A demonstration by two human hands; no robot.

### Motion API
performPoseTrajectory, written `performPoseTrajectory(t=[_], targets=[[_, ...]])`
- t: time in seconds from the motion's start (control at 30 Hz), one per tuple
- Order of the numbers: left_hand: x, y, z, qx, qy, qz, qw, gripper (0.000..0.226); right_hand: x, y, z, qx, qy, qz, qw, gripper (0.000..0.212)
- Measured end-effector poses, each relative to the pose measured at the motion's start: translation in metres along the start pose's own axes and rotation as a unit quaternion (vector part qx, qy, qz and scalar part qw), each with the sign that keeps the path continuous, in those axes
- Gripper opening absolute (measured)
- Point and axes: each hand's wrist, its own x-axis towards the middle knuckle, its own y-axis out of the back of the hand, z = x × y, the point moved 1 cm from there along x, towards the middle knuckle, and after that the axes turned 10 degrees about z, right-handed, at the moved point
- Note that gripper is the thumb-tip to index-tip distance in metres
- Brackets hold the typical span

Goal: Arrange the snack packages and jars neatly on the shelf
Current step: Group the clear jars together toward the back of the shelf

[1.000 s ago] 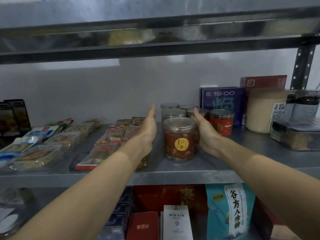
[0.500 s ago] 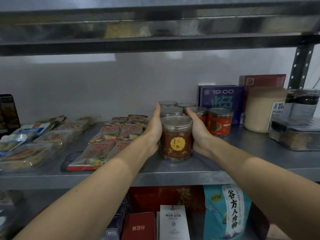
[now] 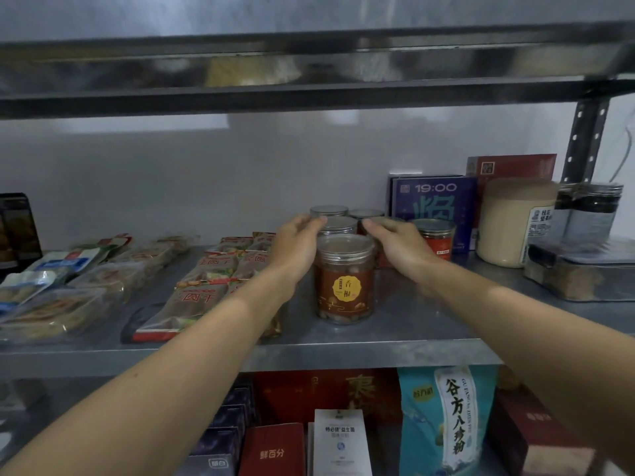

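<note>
A clear jar with a brown label (image 3: 344,280) stands near the front of the metal shelf (image 3: 378,352). Behind it is a row of silver-lidded jars (image 3: 338,225), with two more (image 3: 329,211) at the back. My left hand (image 3: 297,243) and my right hand (image 3: 395,240) reach past the front jar, one on each side. Their lightly bent fingertips touch the lid edges of the second jar. A red-filled jar (image 3: 434,238) stands just right of my right hand. Flat snack packages (image 3: 206,293) lie in rows to the left.
A blue box (image 3: 433,204), a red box (image 3: 512,166), a large cream jar (image 3: 512,221), dark jars (image 3: 591,207) and a lidded container (image 3: 584,269) fill the right end. The upper shelf (image 3: 309,91) hangs low overhead. Boxes and a teal bag (image 3: 446,420) sit below.
Both hands pressed flat against the front jar's sides, then lifted off it and moved back to the second jar's lid. The front jar stays standing.
</note>
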Motion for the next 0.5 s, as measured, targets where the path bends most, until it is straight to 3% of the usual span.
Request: performPoseTrajectory(t=[0.1, 0.2, 0.37, 0.5], targets=[[-0.001, 0.007, 0.024, 0.118, -0.119, 0.002, 0.986, 0.038, 0.006, 0.029, -0.003, -0.177, 0.103, 0.018, 0.979, 0.052], [-0.006, 0.004, 0.046, 0.251, -0.206, -0.041, 0.945, 0.042, 0.003, 0.052, -0.008, -0.306, 0.154, -0.022, 0.939, 0.054], [-0.02, -0.02, 0.068, 0.375, -0.223, -0.087, 0.895, 0.045, -0.011, 0.082, -0.006, -0.373, 0.171, -0.071, 0.909, 0.052], [-0.028, -0.038, 0.076, 0.4, -0.223, -0.095, 0.884, 0.046, -0.013, 0.094, 0.003, -0.387, 0.178, -0.084, 0.901, 0.057]])
